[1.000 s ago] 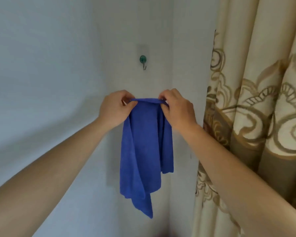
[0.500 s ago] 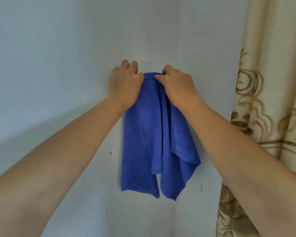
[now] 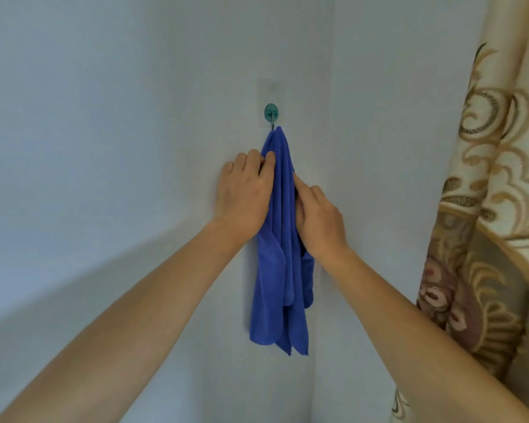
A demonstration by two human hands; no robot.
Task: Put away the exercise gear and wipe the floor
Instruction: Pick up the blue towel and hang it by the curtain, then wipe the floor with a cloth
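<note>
While I pinch its folds, the cloth (image 3: pixel 283 270) hangs on the hook (image 3: pixel 271 113).
My left hand (image 3: pixel 245 193) nips the left edge and my right hand (image 3: pixel 318 221) curls round the right fold, forefinger laid along it. It looks soft, light and limp, so I judge it best taken high, near the bunched top. Behind is the wall (image 3: pixel 135 117); a curtain (image 3: pixel 486 184) hangs to the right.
</note>
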